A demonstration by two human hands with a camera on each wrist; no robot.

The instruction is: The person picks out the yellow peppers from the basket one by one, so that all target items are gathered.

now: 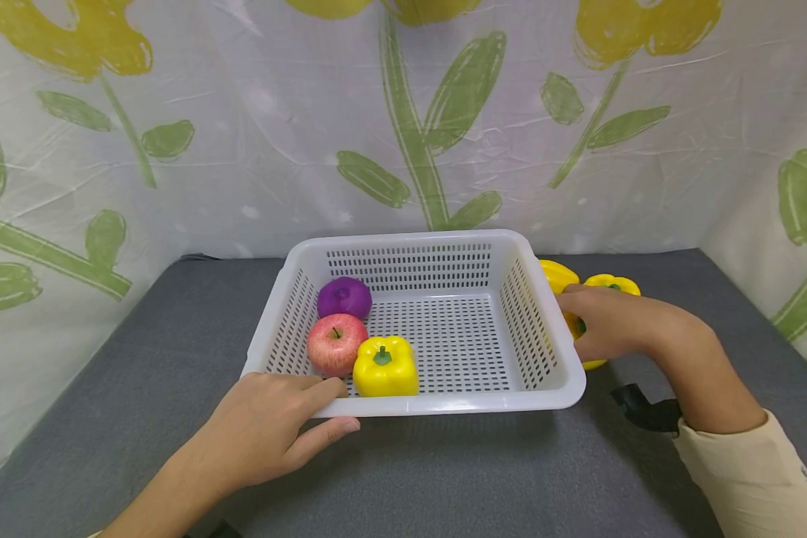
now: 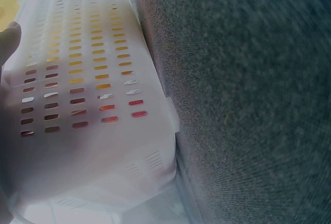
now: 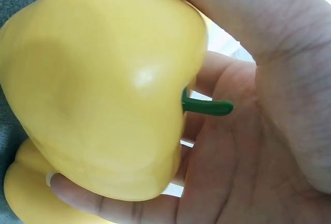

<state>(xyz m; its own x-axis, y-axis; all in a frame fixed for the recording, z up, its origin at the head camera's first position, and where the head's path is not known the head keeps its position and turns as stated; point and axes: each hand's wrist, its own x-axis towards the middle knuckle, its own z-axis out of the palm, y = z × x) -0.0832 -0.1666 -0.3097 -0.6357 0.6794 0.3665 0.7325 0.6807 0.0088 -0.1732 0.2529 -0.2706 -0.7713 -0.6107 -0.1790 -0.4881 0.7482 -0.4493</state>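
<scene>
My left hand (image 1: 262, 426) grips the near left rim of a white perforated plastic basket (image 1: 457, 404), thumb outside and fingers over the edge. Inside, along the left, lie a purple onion-like vegetable (image 1: 344, 298), a red apple (image 1: 337, 345) and a yellow bell pepper (image 1: 388, 373). Outside the basket's right wall, my right hand (image 1: 612, 321) curls its fingers and thumb round another yellow bell pepper (image 3: 103, 89), whose green stem points toward the palm. In the left wrist view the basket's slotted side (image 2: 83, 79) shows the colours behind it.
Beside the right hand sit another yellow pepper (image 1: 622, 283) and a yellow rounded item (image 1: 557, 274), partly hidden by the basket. A dark grey cloth (image 1: 444, 478) covers the table. Behind hangs a flower-patterned curtain (image 1: 276, 149).
</scene>
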